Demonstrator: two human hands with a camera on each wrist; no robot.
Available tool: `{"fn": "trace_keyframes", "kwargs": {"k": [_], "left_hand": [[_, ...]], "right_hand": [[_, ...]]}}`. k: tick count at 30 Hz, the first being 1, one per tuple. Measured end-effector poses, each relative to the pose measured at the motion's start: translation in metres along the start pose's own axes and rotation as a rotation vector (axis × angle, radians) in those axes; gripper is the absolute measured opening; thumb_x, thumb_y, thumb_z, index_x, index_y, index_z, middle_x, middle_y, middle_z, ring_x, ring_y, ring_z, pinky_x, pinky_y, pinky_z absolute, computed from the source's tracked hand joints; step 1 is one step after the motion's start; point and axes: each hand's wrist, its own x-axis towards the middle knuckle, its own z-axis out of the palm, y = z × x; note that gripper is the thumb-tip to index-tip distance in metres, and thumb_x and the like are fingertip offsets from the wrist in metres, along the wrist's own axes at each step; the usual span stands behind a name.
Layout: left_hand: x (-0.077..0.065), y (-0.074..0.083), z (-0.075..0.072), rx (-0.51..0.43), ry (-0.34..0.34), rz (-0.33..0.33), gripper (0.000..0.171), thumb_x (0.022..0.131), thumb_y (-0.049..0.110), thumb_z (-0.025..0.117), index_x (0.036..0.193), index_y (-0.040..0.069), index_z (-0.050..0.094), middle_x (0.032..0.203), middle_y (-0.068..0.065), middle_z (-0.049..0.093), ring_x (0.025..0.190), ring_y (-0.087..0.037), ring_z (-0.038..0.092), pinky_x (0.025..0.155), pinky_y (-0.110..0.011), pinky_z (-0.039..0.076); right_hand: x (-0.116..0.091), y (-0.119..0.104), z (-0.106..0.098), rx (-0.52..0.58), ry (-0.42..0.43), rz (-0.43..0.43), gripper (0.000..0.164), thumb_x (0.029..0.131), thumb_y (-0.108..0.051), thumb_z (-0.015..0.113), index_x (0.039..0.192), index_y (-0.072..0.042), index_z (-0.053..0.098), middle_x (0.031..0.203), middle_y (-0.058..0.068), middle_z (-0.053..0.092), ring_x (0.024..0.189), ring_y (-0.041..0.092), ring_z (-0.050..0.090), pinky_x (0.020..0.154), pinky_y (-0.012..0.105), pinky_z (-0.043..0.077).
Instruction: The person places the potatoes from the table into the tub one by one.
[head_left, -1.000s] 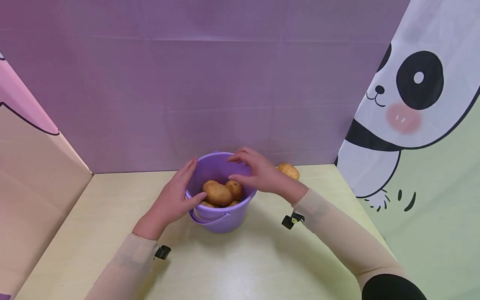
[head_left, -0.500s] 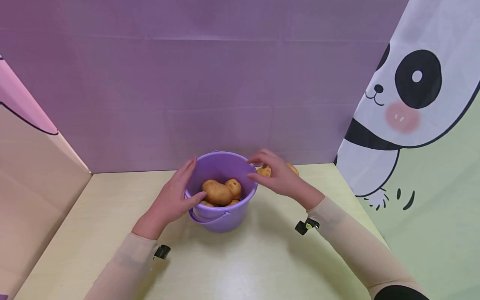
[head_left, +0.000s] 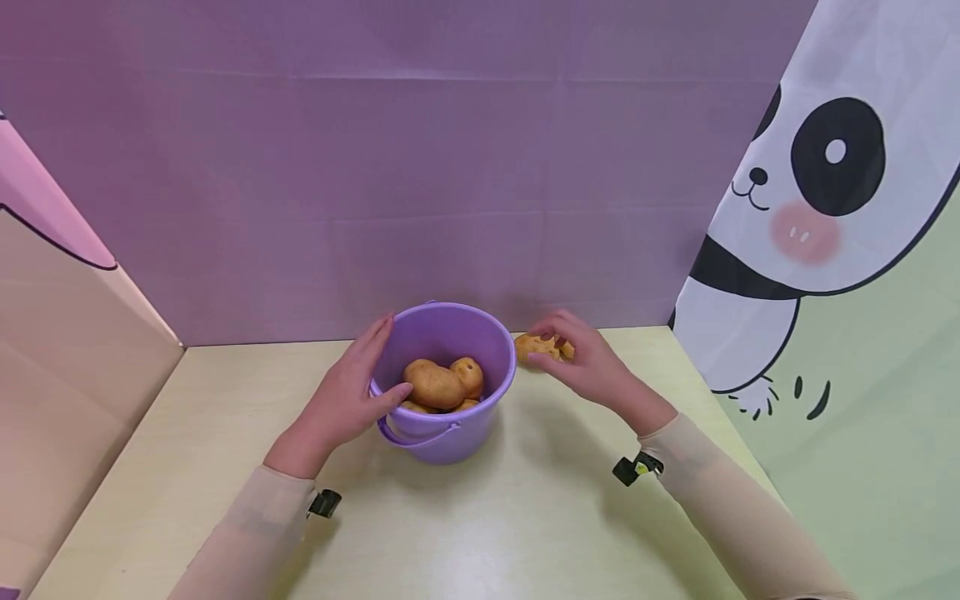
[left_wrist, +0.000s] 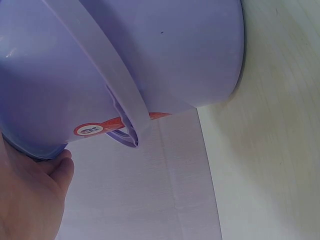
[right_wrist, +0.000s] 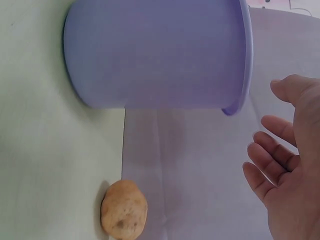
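Observation:
A purple bucket (head_left: pixel 442 433) stands upright on the table, its handle hanging at the front. Several potatoes (head_left: pixel 435 385) lie inside it. My left hand (head_left: pixel 341 400) grips the bucket's left rim, with the thumb over the edge and the fingers along the outside. To the right of the bucket, my right hand (head_left: pixel 588 362) is in the air with fingers parted and loosely bent, holding nothing. Behind it a loose potato (head_left: pixel 534 350) lies on the table beside the bucket, and another is partly hidden by the fingers. One potato (right_wrist: pixel 124 210) shows low in the right wrist view.
A pale wooden table (head_left: pixel 465 533) carries everything. A purple cloth wall (head_left: pixel 420 183) rises directly behind the bucket and loose potatoes. A panda-printed panel (head_left: pixel 795 250) bounds the right side, and a beige panel (head_left: pixel 67 375) bounds the left.
My right hand has moved from above the bucket's opening rightward and down, towards the loose potatoes, uncovering one beside the bucket. My left hand and the bucket have stayed in place.

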Motion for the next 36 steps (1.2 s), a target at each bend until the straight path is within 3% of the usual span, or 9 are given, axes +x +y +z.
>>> {"fn": "trace_keyframes", "kwargs": {"k": [11,14,18,21,27,31,36], "left_hand": [[0.0,0.0,0.0,0.005,0.009,0.006,0.099,0.1,0.043,0.075,0.175,0.003,0.024,0.183,-0.015,0.022,0.166,-0.043,0.025,0.129,-0.069,0.028],[0.0,0.0,0.0,0.006,0.007,0.004,0.099,0.101,0.043,0.075,0.176,0.003,0.024,0.183,-0.015,0.022,0.166,-0.043,0.025,0.129,-0.069,0.028],[0.0,0.0,0.0,0.007,0.006,0.004,0.099,0.101,0.042,0.075,0.175,0.003,0.024,0.183,-0.015,0.022,0.166,-0.043,0.024,0.129,-0.069,0.028],[0.0,0.0,0.0,0.003,0.006,0.003,0.099,0.101,0.042,0.076,0.175,0.003,0.024,0.183,-0.015,0.022,0.166,-0.043,0.024,0.129,-0.069,0.028],[0.0,-0.001,0.0,-0.001,0.007,0.002,0.099,0.101,0.043,0.076,0.176,0.003,0.024,0.183,-0.014,0.021,0.166,-0.043,0.025,0.129,-0.068,0.028],[0.0,-0.001,0.0,0.002,0.008,0.005,0.099,0.101,0.043,0.076,0.175,0.003,0.025,0.183,-0.015,0.022,0.166,-0.043,0.025,0.129,-0.069,0.028],[-0.001,-0.001,0.001,0.002,0.008,0.006,0.099,0.101,0.043,0.076,0.175,0.002,0.024,0.183,-0.014,0.021,0.166,-0.043,0.024,0.129,-0.069,0.028]], "right_hand": [[-0.021,0.017,-0.008,-0.011,0.034,0.055,0.026,0.099,-0.009,0.083,0.124,-0.008,0.075,0.119,0.003,0.068,0.104,0.022,0.063,0.092,0.053,0.059],[-0.024,0.021,-0.008,-0.015,0.035,0.071,0.026,0.099,-0.009,0.083,0.124,-0.007,0.075,0.123,0.005,0.069,0.105,0.022,0.064,0.093,0.049,0.059],[-0.028,0.026,-0.007,-0.011,0.037,0.089,0.026,0.1,-0.009,0.083,0.124,-0.006,0.075,0.125,0.006,0.069,0.106,0.024,0.064,0.093,0.053,0.058],[-0.029,0.032,-0.006,-0.018,0.045,0.097,0.026,0.1,-0.008,0.083,0.124,-0.006,0.075,0.123,0.006,0.069,0.107,0.029,0.065,0.092,0.059,0.058],[-0.031,0.045,-0.005,-0.042,0.081,0.092,0.028,0.098,-0.007,0.083,0.125,-0.003,0.075,0.122,0.01,0.07,0.11,0.044,0.066,0.09,0.057,0.058],[-0.032,0.057,-0.005,-0.086,0.094,0.109,0.03,0.098,-0.008,0.084,0.126,-0.001,0.074,0.125,0.015,0.07,0.113,0.045,0.065,0.092,0.051,0.056],[-0.032,0.073,-0.005,-0.111,0.111,0.148,0.036,0.098,-0.01,0.084,0.13,0.004,0.072,0.129,0.024,0.067,0.117,0.049,0.061,0.095,0.058,0.054]]}}
